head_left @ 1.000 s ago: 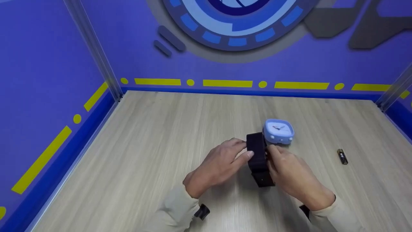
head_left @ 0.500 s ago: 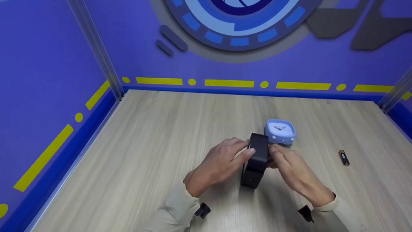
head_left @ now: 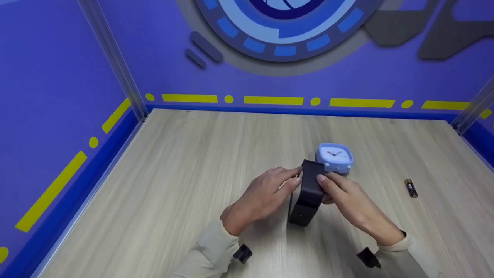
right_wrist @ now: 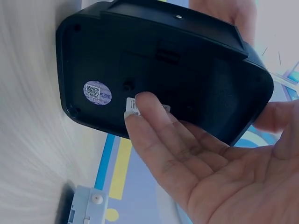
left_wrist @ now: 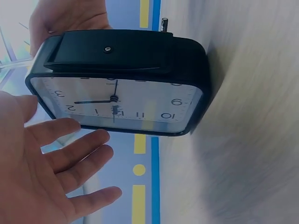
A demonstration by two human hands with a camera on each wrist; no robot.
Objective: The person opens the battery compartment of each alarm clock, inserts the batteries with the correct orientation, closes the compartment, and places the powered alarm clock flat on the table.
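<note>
Backdrop: purple-blue wall (head_left: 270,83) behind the far edge of a wooden desk (head_left: 193,173).
Right hand (head_left: 351,200): I see its thumb now on the upward side of the black clock (head_left: 314,175); half a second ago it was behind it. It grasps the clock, fingers across the back; I judge that a surer hold.
Left hand (head_left: 262,193): fingers fairly straight, at the face side, seemingly not grasping.
Clock's place: between both hands, turned sideways; desk contact I can't confirm.
Blue clock (head_left: 334,157): just beyond, nearer the far edge.
Battery (head_left: 411,188): toward the right edge.
</note>
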